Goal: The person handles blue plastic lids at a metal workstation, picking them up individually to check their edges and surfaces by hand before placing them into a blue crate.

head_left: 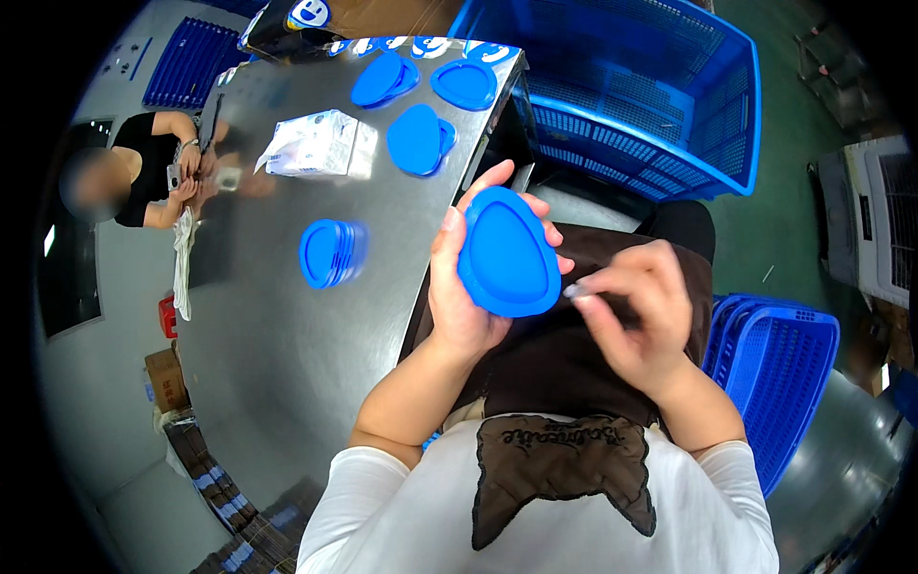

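My left hand (pixel 457 311) is wrapped around the edge of a blue, rounded egg-shaped plastic lid (pixel 509 251), whose recessed face is turned up. To the right of the lid, slightly apart from it, my right hand (pixel 643 311) is closed in a pinch. Between its thumb and finger a small greyish thing (pixel 575 291) pokes out, too small and blurred to name. On the metal table to the left stands a row of similar blue lids (pixel 325 253) on edge. More blue lids (pixel 416 141) lie in loose piles at the table's far right.
A white soft pack of tissues (pixel 311 143) sits on the metal table (pixel 249 253). Beyond its right edge stands a large blue crate (pixel 650 143). Stacked blue baskets (pixel 784 383) are at my right. Across the table, a person (pixel 143 163) holds a small item.
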`<state>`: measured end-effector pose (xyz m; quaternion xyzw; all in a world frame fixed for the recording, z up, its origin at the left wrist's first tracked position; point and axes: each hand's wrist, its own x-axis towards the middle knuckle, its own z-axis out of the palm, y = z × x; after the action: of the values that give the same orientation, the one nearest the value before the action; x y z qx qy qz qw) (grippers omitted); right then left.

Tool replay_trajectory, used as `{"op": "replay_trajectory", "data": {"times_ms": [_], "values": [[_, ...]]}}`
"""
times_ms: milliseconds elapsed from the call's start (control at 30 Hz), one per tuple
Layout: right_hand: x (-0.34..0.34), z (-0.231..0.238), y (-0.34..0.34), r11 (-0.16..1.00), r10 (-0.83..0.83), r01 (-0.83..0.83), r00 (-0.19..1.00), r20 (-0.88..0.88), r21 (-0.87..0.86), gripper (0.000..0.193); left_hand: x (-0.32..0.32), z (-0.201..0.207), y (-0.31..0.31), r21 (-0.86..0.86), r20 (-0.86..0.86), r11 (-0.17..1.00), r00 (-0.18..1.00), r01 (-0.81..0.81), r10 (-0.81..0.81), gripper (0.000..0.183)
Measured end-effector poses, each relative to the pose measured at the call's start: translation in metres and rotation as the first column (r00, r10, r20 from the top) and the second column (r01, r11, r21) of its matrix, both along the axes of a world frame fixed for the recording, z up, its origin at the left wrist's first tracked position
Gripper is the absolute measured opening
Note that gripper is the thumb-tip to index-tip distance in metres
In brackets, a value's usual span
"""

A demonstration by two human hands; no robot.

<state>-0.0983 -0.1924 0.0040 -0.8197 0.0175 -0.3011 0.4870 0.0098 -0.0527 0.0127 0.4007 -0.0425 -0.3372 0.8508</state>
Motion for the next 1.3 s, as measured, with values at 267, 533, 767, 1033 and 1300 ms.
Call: {"op": "replay_trajectory", "data": {"times_ms": [267, 533, 767, 1033, 1300], "values": [[-0.003, -0.002, -0.007, 0.999, -0.031, 0.031, 0.999, 0.023, -0.020, 0.020, -0.001, -0.001, 0.000, -0.038, -0.044, 0.999, 0.999, 0.007, -0.008, 0.062], [-0.008, 0.001, -0.018, 0.995, -0.063, 0.060, 0.997, 0.038, 0.082, 0.016, 0.001, -0.006, 0.006, -0.099, -0.116, 0.994, 0.991, 0.053, -0.065, 0.061], [-0.006, 0.002, -0.010, 0.992, 0.111, -0.113, 0.993, -0.030, -0.061, 0.023, 0.000, -0.005, 0.007, -0.138, -0.195, 0.987, 0.975, 0.081, -0.108, 0.063], [-0.004, 0.004, -0.022, 0.854, 0.235, -0.262, 0.965, 0.116, 0.449, 0.009, 0.004, -0.009, 0.007, -0.316, -0.183, 0.916, 0.931, 0.247, -0.314, 0.084], [0.023, 0.020, -0.002, 0.981, 0.172, -0.169, 0.984, 0.034, -0.090, 0.021, -0.006, 0.006, 0.003, -0.041, -0.140, 0.964, 0.954, 0.263, -0.267, 0.092]]}}
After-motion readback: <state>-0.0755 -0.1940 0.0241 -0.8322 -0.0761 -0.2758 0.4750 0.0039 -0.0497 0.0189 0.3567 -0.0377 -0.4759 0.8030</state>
